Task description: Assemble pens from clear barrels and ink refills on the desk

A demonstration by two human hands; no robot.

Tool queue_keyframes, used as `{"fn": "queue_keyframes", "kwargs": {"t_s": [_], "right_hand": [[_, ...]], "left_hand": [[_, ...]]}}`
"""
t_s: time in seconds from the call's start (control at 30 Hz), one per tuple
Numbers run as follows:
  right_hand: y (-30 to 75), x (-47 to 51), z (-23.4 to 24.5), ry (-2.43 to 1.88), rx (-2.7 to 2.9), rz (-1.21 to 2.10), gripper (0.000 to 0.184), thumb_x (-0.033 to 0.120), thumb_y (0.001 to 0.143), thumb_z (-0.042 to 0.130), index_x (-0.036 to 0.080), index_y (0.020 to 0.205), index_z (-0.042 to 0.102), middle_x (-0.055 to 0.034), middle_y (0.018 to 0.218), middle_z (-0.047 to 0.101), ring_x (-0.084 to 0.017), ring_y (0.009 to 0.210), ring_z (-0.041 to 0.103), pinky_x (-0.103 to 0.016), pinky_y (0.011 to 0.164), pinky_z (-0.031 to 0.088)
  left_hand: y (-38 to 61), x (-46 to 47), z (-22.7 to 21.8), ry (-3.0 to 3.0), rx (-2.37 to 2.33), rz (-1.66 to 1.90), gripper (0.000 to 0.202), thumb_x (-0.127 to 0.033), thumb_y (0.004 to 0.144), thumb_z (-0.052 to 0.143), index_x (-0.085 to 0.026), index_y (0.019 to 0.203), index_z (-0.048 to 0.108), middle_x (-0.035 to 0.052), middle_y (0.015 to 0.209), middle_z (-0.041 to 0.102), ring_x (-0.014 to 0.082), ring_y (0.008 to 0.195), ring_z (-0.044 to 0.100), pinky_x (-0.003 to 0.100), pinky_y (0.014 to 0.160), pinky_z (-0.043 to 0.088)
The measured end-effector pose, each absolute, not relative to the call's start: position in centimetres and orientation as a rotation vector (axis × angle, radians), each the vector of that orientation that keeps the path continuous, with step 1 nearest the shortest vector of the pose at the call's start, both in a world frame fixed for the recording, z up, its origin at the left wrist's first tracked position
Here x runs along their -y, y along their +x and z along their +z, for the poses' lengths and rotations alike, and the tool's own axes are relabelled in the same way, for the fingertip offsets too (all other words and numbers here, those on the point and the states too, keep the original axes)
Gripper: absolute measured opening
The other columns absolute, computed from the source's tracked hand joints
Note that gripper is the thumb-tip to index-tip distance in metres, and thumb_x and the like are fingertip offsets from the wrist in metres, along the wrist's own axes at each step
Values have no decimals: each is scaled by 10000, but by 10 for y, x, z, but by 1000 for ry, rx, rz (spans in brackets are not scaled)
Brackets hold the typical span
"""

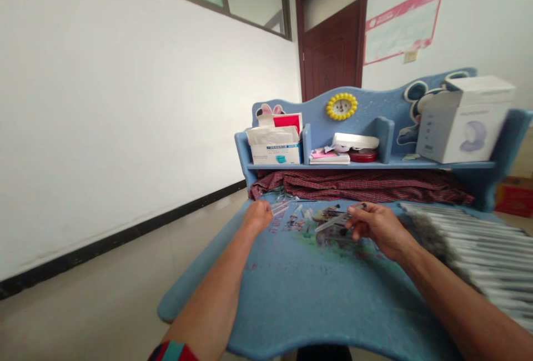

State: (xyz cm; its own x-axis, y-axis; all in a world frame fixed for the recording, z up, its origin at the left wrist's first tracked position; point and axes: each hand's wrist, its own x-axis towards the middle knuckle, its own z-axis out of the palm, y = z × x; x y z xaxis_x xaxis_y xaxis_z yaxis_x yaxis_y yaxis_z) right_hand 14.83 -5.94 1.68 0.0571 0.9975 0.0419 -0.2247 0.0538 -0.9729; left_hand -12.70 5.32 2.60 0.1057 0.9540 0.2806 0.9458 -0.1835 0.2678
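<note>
My right hand (380, 229) pinches a slim clear tube (332, 222), tilted over the printed middle of the blue desk (287, 294). A dark tip shows at the tube's end by the fingers. Over the desk's left side, my left hand (257, 215) is closed, with thin clear sticks (280, 209) poking out to the right from its fingers. Between the hands lie small clear pieces (307, 214) and several small dark pieces, too blurred to name. Right of my right hand is a grey, furry-looking bundle (428, 239), beside many slim white sticks (491, 261) laid in rows.
Checked cloth (353, 185) lies bunched beneath the desk's shelf (400, 165). On that shelf stand a mask box (275, 153), a paper stack (328, 158), a red round tin (363, 156) and a large white box (462, 122). A white wall (125, 100) runs along the left.
</note>
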Motion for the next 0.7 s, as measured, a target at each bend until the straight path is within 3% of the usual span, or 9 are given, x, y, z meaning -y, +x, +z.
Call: {"fn": "queue_keyframes", "kwargs": {"t_s": [0.33,0.6,0.7], "right_hand": [[150,55,15,-1058,952,1203,205,321,660,664,157,664,542,-38,560,637,-110,357,531,-232,369,419],[149,52,16,-1045,917,1192,159,274,691,624,158,649,523,-22,532,625,-95,319,511,-208,333,395],[149,51,17,-1056,897,1175,148,258,696,614,156,644,519,-18,522,620,-92,311,505,-205,329,396]], "left_hand": [[-100,-38,23,2546,-1796,567,174,-229,729,509,-166,793,657,44,818,630,167,765,560,243,701,394],[-61,-43,32,2603,-1760,412,133,-208,708,530,-162,700,654,27,670,629,171,712,570,230,636,383],[-48,-53,36,2597,-1809,384,154,-204,725,511,-154,707,656,58,722,649,195,775,586,245,667,386]]}}
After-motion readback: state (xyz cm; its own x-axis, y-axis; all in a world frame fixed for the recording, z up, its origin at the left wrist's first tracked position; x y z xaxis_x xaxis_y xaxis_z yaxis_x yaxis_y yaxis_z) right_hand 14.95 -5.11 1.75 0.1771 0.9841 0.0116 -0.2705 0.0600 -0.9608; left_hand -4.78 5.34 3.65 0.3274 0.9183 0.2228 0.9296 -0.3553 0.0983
